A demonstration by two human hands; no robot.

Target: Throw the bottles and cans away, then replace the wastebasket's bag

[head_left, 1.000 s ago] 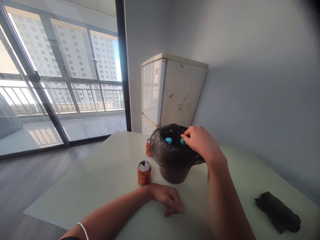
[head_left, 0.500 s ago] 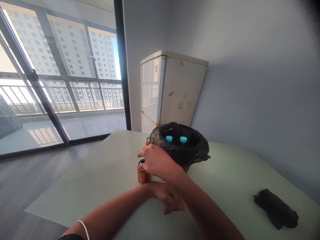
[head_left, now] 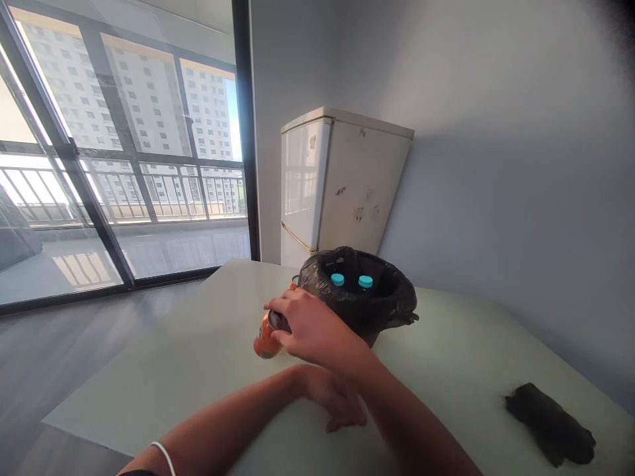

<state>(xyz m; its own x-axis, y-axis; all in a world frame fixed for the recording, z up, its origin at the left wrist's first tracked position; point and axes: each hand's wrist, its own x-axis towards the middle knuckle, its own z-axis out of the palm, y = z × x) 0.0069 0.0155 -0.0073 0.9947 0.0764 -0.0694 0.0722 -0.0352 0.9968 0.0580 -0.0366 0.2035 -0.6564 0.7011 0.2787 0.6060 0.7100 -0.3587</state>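
Note:
My right hand (head_left: 307, 320) grips an orange drink can (head_left: 266, 338) near its top, thumb on the near side and fingers over the far side. The can is tilted, its base pointing left. Behind my right hand, a second orange can (head_left: 294, 283) shows only in part beside the bin. My left hand (head_left: 335, 396) hangs low over the table under the right forearm, fingers loosely spread, with nothing visible in it. A bin lined with a black bag (head_left: 387, 311) stands just beyond my right hand. Inside it are two bottles with turquoise caps (head_left: 366, 281).
The pale tabletop (head_left: 213, 330) extends around the bin. A crumpled black bundle (head_left: 550, 423) lies at the right. Behind the table stand a white fridge (head_left: 364, 185) and a grey wall. Glass sliding doors (head_left: 124, 218) are on the left.
The can in my right hand has gone from upright to tilted, its base swinging left. My right hand has shifted slightly left. The left hand stays about where it was.

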